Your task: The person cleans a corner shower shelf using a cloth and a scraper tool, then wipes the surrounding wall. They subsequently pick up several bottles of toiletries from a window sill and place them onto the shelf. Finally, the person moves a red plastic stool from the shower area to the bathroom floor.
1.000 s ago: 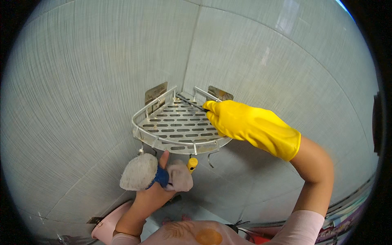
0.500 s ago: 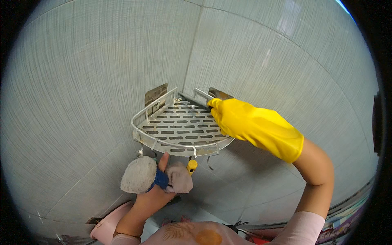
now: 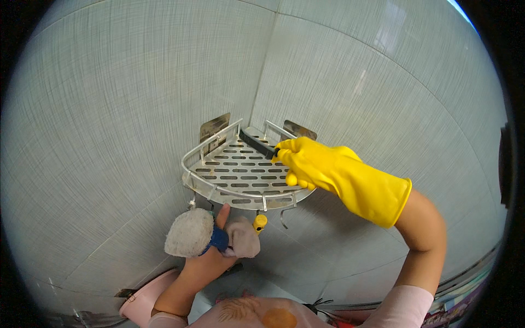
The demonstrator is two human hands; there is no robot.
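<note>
A silver metal corner shelf (image 3: 246,175) with slotted floor and raised rail is fixed where two tiled walls meet. My right hand (image 3: 317,164), in a yellow rubber glove, is closed on a slim black brush (image 3: 256,144). Its far end reaches the shelf's back corner. Below the front rim, my left hand (image 3: 210,265) is bare and closed around a white fuzzy scrubber (image 3: 190,233) with a blue band. A pinkish cloth (image 3: 243,238) is bunched in that hand too. One finger points up at the shelf's underside; the others are mostly hidden.
Metal hooks (image 3: 284,218) hang under the shelf rim, and a yellow-ended object (image 3: 260,222) hangs near the cloth. Brownish metal mounting plates (image 3: 299,130) sit on the walls. A pink bucket (image 3: 143,298) stands at the lower left.
My gloved right hand has drawn slightly back and down over the shelf, so more of the black brush shows. My left hand keeps its hold under the rim.
</note>
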